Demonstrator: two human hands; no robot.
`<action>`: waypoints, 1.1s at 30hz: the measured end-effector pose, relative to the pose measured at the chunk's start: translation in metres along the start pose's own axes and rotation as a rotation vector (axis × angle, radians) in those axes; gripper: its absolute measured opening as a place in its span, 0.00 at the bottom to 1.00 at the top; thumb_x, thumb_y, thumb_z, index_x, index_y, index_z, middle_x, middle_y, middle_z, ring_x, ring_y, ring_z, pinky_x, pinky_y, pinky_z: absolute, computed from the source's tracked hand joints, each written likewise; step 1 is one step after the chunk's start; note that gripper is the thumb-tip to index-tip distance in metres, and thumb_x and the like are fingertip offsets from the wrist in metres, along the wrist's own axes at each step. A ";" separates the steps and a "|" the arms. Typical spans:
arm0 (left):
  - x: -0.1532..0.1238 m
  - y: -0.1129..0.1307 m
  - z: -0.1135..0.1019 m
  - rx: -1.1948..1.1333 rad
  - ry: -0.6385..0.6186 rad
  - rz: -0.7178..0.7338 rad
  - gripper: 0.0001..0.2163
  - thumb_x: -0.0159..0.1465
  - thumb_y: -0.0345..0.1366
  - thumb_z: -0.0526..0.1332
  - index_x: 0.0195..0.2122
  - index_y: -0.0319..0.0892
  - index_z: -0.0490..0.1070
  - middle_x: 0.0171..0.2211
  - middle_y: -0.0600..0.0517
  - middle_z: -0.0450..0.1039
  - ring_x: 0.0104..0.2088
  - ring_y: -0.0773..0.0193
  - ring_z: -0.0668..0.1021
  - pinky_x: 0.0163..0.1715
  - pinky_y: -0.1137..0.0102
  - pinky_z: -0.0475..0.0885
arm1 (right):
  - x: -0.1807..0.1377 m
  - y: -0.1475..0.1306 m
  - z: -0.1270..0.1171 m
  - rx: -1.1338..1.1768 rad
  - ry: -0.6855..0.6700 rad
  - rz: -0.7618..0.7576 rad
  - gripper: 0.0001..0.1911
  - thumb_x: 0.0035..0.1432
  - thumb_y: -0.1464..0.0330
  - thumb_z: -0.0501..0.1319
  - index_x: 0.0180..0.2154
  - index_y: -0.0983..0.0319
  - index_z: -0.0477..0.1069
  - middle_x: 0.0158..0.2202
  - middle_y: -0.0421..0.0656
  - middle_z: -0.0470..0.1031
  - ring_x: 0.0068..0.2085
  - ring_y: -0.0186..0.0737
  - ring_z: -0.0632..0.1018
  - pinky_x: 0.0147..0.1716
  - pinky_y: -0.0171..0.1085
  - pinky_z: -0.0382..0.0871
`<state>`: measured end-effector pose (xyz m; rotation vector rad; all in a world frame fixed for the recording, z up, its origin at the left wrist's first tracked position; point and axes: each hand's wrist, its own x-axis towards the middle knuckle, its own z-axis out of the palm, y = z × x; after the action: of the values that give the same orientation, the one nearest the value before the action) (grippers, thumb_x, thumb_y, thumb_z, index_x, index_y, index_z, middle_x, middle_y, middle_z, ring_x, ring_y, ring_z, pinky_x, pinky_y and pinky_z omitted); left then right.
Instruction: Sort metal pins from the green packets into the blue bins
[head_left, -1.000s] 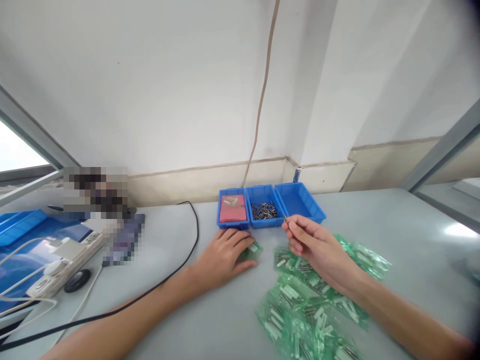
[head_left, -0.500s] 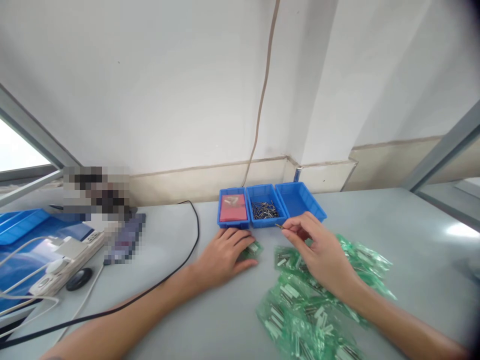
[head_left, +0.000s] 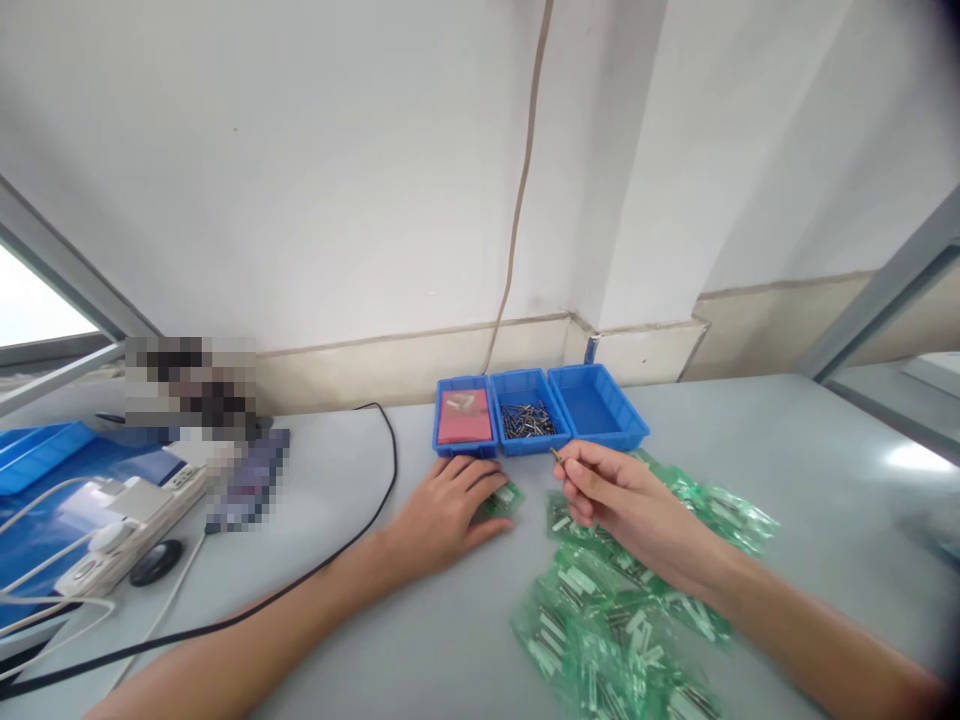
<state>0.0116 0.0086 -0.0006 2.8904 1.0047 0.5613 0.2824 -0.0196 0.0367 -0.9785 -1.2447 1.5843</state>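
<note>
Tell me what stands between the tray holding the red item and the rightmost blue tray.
The head view shows the middle blue tray, holding loose metal pieces.

Bench (head_left: 360, 650): lt-gray
Back: 3 blue bins (head_left: 534, 446), in row
R: grn bags (head_left: 592, 605), piled
Ctr: sm. grn pkt (head_left: 508, 497), L hand (head_left: 448, 512) atop
L: blk cable (head_left: 394, 462), blk puck (head_left: 156, 562)

The bare left forearm (head_left: 300, 620) slants in from the lower left, and the left grip (head_left: 446, 510) lies palm down, fingers (head_left: 480, 475) bent slightly, thumb (head_left: 491, 535) set apart. The bare right forearm (head_left: 802, 620) angles in from the lower right, the right grip (head_left: 626, 500) pinching between thumb and index finger, other fingers curled.
</note>
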 end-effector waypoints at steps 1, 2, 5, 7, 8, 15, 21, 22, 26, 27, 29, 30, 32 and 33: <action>0.000 0.000 0.000 0.000 0.001 0.000 0.24 0.75 0.53 0.60 0.64 0.44 0.71 0.59 0.43 0.76 0.57 0.51 0.76 0.60 0.54 0.73 | 0.000 -0.001 0.001 0.093 -0.014 0.029 0.18 0.65 0.50 0.69 0.37 0.59 0.76 0.31 0.38 0.67 0.29 0.35 0.64 0.30 0.36 0.60; 0.000 0.000 0.000 0.000 0.004 0.000 0.24 0.75 0.53 0.60 0.64 0.44 0.71 0.59 0.43 0.76 0.57 0.51 0.76 0.60 0.54 0.73 | 0.000 -0.003 0.002 0.172 -0.022 0.047 0.18 0.64 0.51 0.71 0.36 0.59 0.76 0.30 0.38 0.65 0.28 0.34 0.62 0.30 0.36 0.59; 0.000 0.000 0.000 -0.003 0.007 0.001 0.23 0.75 0.53 0.60 0.64 0.44 0.71 0.59 0.43 0.76 0.57 0.51 0.76 0.60 0.55 0.73 | 0.000 -0.006 0.003 0.317 -0.039 0.069 0.17 0.61 0.55 0.74 0.33 0.60 0.75 0.29 0.37 0.62 0.28 0.34 0.60 0.29 0.34 0.59; 0.000 0.000 0.000 -0.005 0.004 0.000 0.23 0.75 0.53 0.60 0.63 0.44 0.71 0.59 0.43 0.76 0.57 0.51 0.76 0.60 0.54 0.72 | 0.001 -0.006 0.002 0.355 -0.045 0.067 0.17 0.61 0.57 0.75 0.32 0.61 0.75 0.29 0.37 0.61 0.29 0.33 0.59 0.29 0.34 0.59; 0.000 0.000 0.000 -0.005 0.003 -0.002 0.23 0.75 0.53 0.60 0.63 0.43 0.71 0.59 0.43 0.76 0.57 0.51 0.76 0.60 0.54 0.72 | 0.001 -0.006 0.002 0.357 -0.037 0.060 0.17 0.61 0.57 0.75 0.32 0.60 0.75 0.30 0.37 0.61 0.29 0.33 0.59 0.29 0.34 0.60; 0.000 -0.001 0.001 -0.001 0.003 0.000 0.24 0.75 0.53 0.60 0.64 0.43 0.70 0.59 0.43 0.76 0.57 0.50 0.76 0.59 0.54 0.72 | 0.004 0.001 0.000 0.014 0.136 -0.074 0.19 0.66 0.49 0.68 0.36 0.58 0.76 0.30 0.38 0.65 0.29 0.36 0.63 0.30 0.37 0.61; 0.000 0.000 -0.001 0.001 -0.008 -0.002 0.23 0.75 0.53 0.60 0.63 0.43 0.71 0.59 0.43 0.76 0.57 0.49 0.77 0.59 0.54 0.72 | 0.005 0.007 -0.005 -0.390 0.226 -0.226 0.22 0.68 0.44 0.62 0.40 0.55 0.77 0.33 0.41 0.73 0.30 0.41 0.71 0.33 0.41 0.66; 0.001 0.001 -0.001 0.001 -0.009 -0.003 0.23 0.75 0.53 0.60 0.63 0.44 0.71 0.59 0.43 0.76 0.57 0.49 0.77 0.59 0.54 0.72 | 0.005 0.007 -0.005 -0.413 0.235 -0.237 0.21 0.68 0.44 0.61 0.41 0.55 0.77 0.33 0.41 0.73 0.30 0.41 0.71 0.32 0.41 0.66; 0.001 0.001 -0.002 0.002 -0.006 0.000 0.23 0.75 0.53 0.60 0.63 0.44 0.72 0.58 0.43 0.76 0.57 0.50 0.77 0.59 0.54 0.72 | 0.004 0.008 -0.003 -0.490 0.273 -0.275 0.18 0.69 0.47 0.62 0.41 0.54 0.77 0.28 0.39 0.70 0.29 0.42 0.70 0.31 0.41 0.65; 0.001 0.001 -0.002 0.002 -0.006 0.000 0.23 0.75 0.53 0.60 0.63 0.44 0.72 0.58 0.43 0.76 0.57 0.50 0.77 0.60 0.54 0.72 | 0.004 0.008 -0.003 -0.504 0.280 -0.285 0.18 0.69 0.48 0.62 0.40 0.54 0.76 0.28 0.39 0.70 0.29 0.42 0.70 0.31 0.41 0.65; 0.000 0.001 -0.002 0.003 -0.008 -0.003 0.23 0.75 0.53 0.60 0.63 0.44 0.72 0.59 0.43 0.76 0.57 0.50 0.77 0.59 0.54 0.72 | 0.003 0.006 -0.001 -0.513 0.295 -0.301 0.17 0.69 0.49 0.63 0.39 0.54 0.76 0.29 0.40 0.71 0.30 0.42 0.71 0.32 0.41 0.65; 0.000 0.001 -0.002 0.002 -0.010 -0.005 0.23 0.75 0.53 0.60 0.63 0.44 0.71 0.59 0.43 0.76 0.57 0.50 0.77 0.59 0.54 0.72 | 0.003 0.005 -0.001 -0.505 0.298 -0.301 0.16 0.68 0.49 0.64 0.39 0.54 0.76 0.30 0.40 0.71 0.31 0.42 0.71 0.32 0.41 0.65; 0.000 0.000 -0.002 0.001 -0.014 -0.008 0.23 0.75 0.53 0.60 0.63 0.44 0.71 0.59 0.43 0.76 0.57 0.50 0.77 0.59 0.54 0.72 | 0.002 0.002 0.000 -0.473 0.292 -0.270 0.16 0.67 0.49 0.65 0.39 0.55 0.75 0.30 0.40 0.71 0.31 0.42 0.70 0.31 0.40 0.64; 0.000 0.000 -0.002 0.000 -0.015 -0.008 0.23 0.75 0.53 0.60 0.63 0.44 0.71 0.59 0.43 0.76 0.57 0.50 0.77 0.59 0.54 0.72 | 0.002 0.000 0.000 -0.452 0.287 -0.246 0.16 0.67 0.49 0.66 0.39 0.55 0.75 0.30 0.40 0.70 0.30 0.41 0.69 0.30 0.40 0.63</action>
<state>0.0113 0.0083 0.0013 2.8852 1.0142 0.5378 0.2818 -0.0181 0.0362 -1.2282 -1.4812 0.9512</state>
